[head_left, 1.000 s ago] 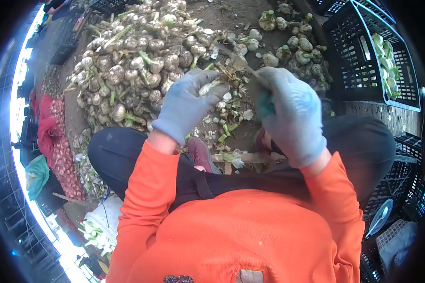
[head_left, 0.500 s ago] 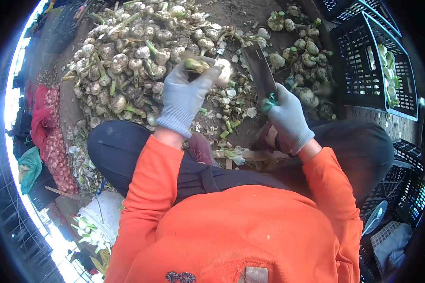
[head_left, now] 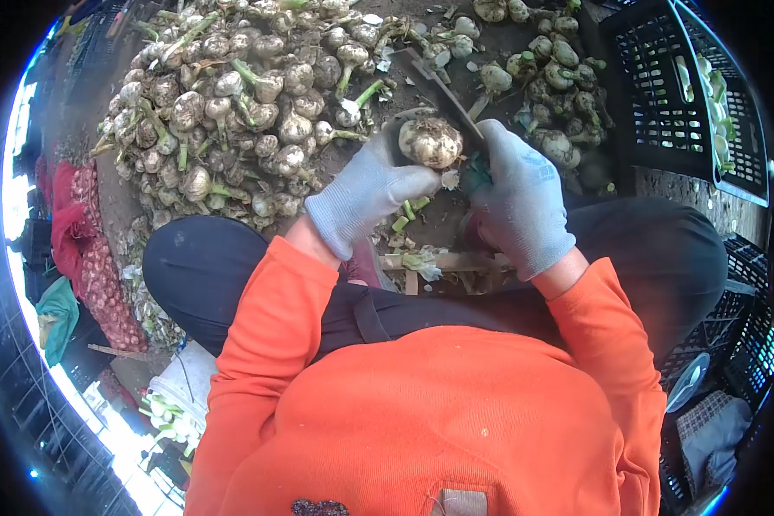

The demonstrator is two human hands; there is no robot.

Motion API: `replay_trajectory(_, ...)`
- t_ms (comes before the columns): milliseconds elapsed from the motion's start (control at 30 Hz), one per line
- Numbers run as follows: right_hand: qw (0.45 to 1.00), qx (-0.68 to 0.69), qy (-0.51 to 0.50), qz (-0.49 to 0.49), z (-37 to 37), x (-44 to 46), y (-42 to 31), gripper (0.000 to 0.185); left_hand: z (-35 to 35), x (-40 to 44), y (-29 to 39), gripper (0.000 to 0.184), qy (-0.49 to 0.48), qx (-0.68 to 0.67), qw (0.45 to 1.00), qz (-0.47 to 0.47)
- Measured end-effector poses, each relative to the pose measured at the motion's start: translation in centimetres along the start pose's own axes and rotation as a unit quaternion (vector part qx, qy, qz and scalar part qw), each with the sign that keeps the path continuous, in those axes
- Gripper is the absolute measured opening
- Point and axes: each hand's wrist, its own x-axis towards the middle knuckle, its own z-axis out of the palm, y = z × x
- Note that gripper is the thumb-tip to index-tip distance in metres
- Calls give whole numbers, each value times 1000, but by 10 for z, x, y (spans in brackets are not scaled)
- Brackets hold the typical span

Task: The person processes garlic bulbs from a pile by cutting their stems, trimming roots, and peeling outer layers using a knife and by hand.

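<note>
"Where is the bulb (head_left: 431, 142) in relation to the grip?"

"At the fingertips of the left hand (head_left: 370, 185). The gloved thumb lies along its near side, and the fingers curl around its left and far side, so the hand is clamped on it. Its right side sticks out of the grip, toward the other hand."

"Which way is the bulb turned?"

"A brownish, rough patch on its far half shows above the thumb, with paler skin on the left."

"And the right hand (head_left: 523, 193)?"

"Closed around the handle end of a knife (head_left: 445, 93), just to the right of the bulb. Something green (head_left: 476, 175) shows at that grip, by the fingers. The dark blade runs away from the hand, forward and to the left, past the bulb's far right side. I can't tell whether blade and bulb touch."

"What lies around the two grips?"

"A big heap of bulbs (head_left: 224, 107) spreads to the left of the left hand and beyond it. A smaller group of bulbs (head_left: 566, 77) lies beyond the right hand. Green stem pieces (head_left: 402, 223) are on the ground just nearer than the held bulb, and a black crate (head_left: 658, 82) stands well to the right of both hands."
</note>
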Motion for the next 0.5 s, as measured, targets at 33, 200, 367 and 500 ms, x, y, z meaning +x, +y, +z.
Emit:
replay_trajectory(33, 999, -22, 13, -35, 0, -2, 1, 24, 0, -1, 2, 53, -17, -3, 1000, -14)
replay_trajectory(200, 986, -102, -3, -132, -19, 3, -13, 29, -4, 1, -14, 44, -6, -94, 994, 62)
replay_trajectory(367, 972, -135, -63, -180, -18, -7, -22, 49, -22, -7, -37, 38, 55, 187, 964, 179)
replay_trajectory(500, 968, -146, -30, -202, -12, -5, -20, 34, -15, -20, -21, 31, 47, 201, 972, 113)
